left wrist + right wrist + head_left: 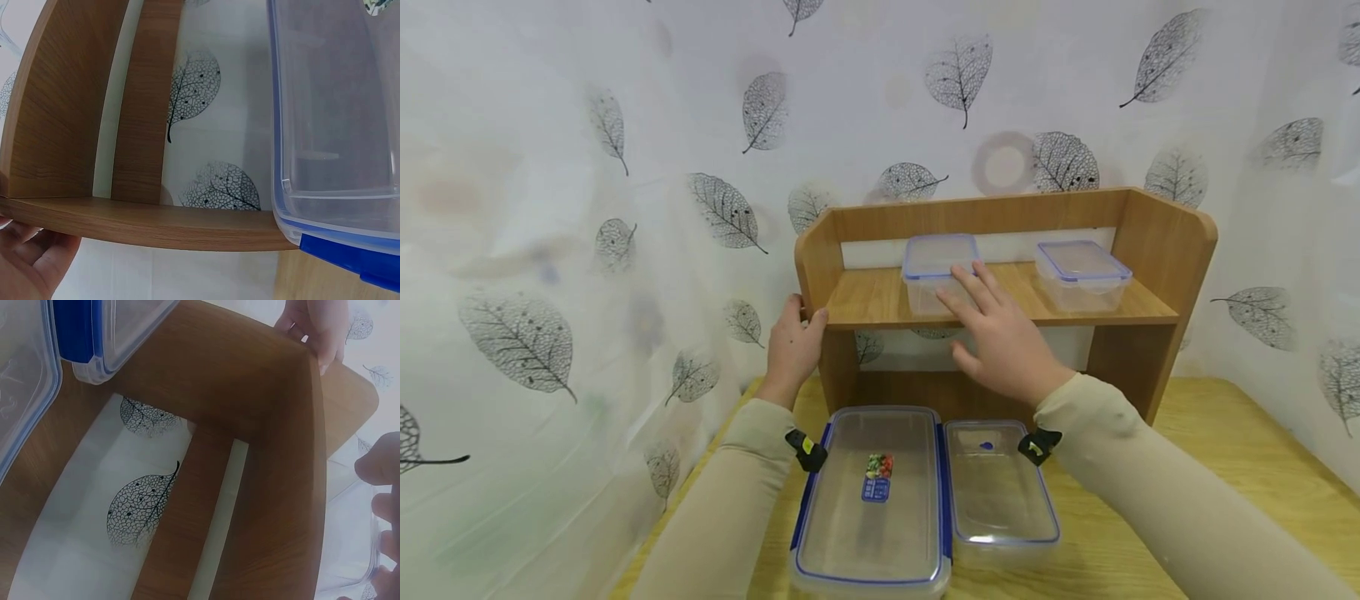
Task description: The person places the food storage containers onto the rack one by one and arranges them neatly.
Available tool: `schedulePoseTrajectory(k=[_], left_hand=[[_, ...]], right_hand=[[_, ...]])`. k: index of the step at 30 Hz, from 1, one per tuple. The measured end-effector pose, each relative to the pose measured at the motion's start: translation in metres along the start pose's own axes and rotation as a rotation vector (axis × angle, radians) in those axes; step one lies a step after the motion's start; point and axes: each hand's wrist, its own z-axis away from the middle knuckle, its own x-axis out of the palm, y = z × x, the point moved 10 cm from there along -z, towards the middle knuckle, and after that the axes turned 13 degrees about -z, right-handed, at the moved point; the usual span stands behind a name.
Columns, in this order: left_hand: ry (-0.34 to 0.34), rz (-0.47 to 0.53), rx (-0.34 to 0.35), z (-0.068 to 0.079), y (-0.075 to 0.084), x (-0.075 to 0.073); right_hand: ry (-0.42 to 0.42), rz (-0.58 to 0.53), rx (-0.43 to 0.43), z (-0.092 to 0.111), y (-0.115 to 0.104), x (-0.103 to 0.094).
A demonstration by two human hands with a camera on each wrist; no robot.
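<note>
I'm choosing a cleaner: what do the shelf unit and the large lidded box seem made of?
The shelf unit looks like wood or wood-effect board, smooth and low-sheen: brown grain shows. The large lidded box is likely smooth, slightly glossy plastic: translucent, with soft highlights.

A light-brown wooden shelf unit (pixel 868 298) stands upright on the worktop (pixel 1247 450), its side panels rounded at the upper front corners. Left of the middle of its raised board, a clear, boxy container (pixel 931 265) sits right way up, its translucent, blue-edged lid on top.
</note>
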Motion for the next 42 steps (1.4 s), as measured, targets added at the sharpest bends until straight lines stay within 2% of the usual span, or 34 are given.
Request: schedulePoseTrajectory(k=[9, 17, 20, 26, 31, 42], left_hand=[[0.006, -0.010, 0.004, -0.001, -0.001, -0.001], [0.013, -0.011, 0.020, -0.003, -0.001, -0.001], [0.021, -0.007, 0.015, -0.003, -0.001, -0.003], [0.019, -0.006, 0.012, -0.003, 0.001, -0.005], [0.020, -0.003, 0.028, -0.004, 0.002, -0.005], [0.000, 0.000, 0.008, -0.001, -0.002, 0.003]], right_hand=[[0.011, -0.036, 0.007, 0.001, 0.006, 0.001], [0.100, -0.125, -0.028, 0.021, -0.008, -0.014], [0.095, -0.166, 0.002, 0.031, -0.012, -0.021], [0.040, -0.220, 0.140, 0.066, -0.010, -0.024], [0.022, -0.279, 0.292, 0.097, 0.003, -0.023], [-0.104, -0.459, 0.640, 0.182, 0.042, 0.013]])
